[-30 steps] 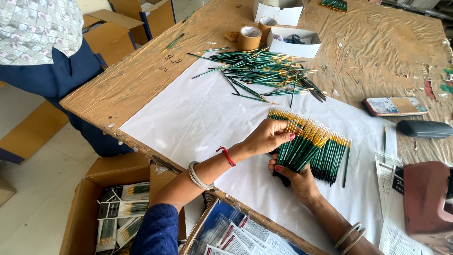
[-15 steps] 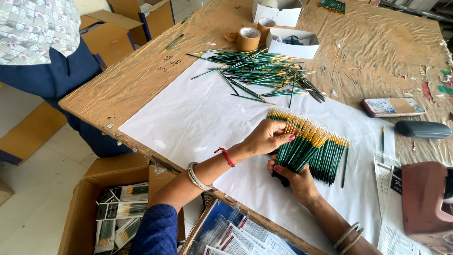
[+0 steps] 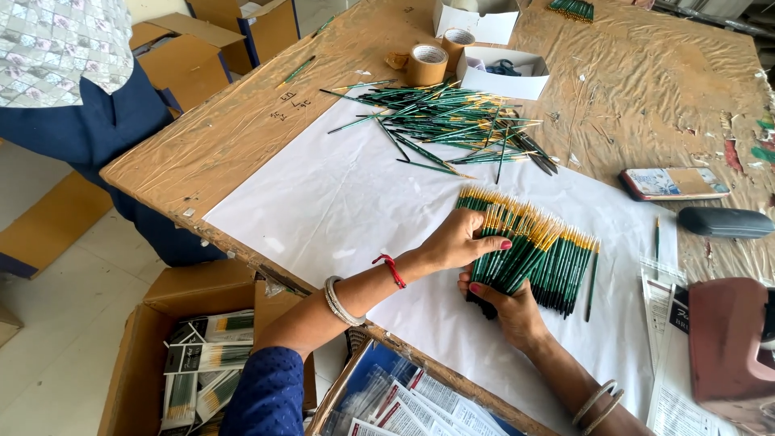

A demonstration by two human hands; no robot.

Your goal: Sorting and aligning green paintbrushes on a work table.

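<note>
Single head-worn view | looks steeply down, angled forward across brown wooden worktable (image 3: 242, 121) | close above both hands | floor visible at left edge

Brown taped-over table (image 3: 662, 97) filling most of the frame, white paper sheet (image 3: 339, 202) across its centre, loose green brush pile (image 3: 452, 125) at upper centre, tape rolls (image 3: 426, 64), white boxes (image 3: 504, 74), black case (image 3: 722, 222) at right
</note>
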